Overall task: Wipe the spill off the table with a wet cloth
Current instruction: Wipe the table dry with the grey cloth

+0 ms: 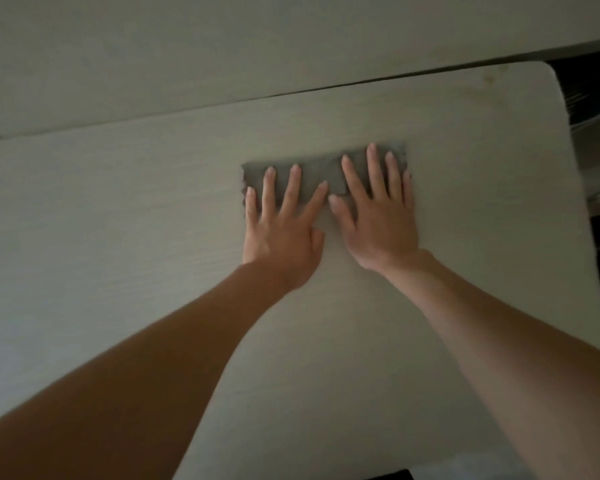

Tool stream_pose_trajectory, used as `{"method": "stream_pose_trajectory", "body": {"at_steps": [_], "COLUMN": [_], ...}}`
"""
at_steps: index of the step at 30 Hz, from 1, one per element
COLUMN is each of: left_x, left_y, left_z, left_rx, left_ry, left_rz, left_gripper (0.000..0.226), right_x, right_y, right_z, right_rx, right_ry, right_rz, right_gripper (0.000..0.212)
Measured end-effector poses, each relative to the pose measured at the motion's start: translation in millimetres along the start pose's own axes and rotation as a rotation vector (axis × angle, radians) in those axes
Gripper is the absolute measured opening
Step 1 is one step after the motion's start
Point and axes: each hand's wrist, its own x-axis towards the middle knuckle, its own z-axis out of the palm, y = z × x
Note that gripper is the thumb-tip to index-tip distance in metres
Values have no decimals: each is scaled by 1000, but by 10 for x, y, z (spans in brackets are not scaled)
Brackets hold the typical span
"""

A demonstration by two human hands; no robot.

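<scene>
Head view: both bare forearms are reaching forward over the pale surface [118, 209]. Left hand [281, 233] and right hand [378, 220] are lying flat side by side, fingers straight and spread, pressing on a grey cloth [312, 174] that is lying stretched on the surface, near its far edge.

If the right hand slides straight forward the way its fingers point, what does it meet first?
Beyond the grey cloth under the right hand, bare table follows, then the dark seam at its far edge. Nothing else appears to stand in that line.
</scene>
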Motion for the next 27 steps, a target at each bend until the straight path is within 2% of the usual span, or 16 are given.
{"method": "stream_pose_trajectory", "body": {"at_steps": [7,11,15,23,27], "left_x": [1068,1203,988,-44,-313], "left_y": [115,221,309,892,1080], "left_z": [-365,-382,-309,100,248], "left_rx": [-23,-5,-23,-94,-101], "left_ry": [66,54,52,-30,-49], "left_rz": [-51,-99,-81,-73,-80], "left_gripper": [60,61,62,71,70], "right_x": [1032,1141,855,-456,-723], "right_y": [301,412,464,671,813], "right_z": [-233,-258,-261,-95,-37], "right_rx": [64,63,97,39,27], "right_ry": [-83,-108,-93,-49,-62], "right_rz": [79,42,27,23,-18], "right_gripper": [74,71,72,69,67]}}
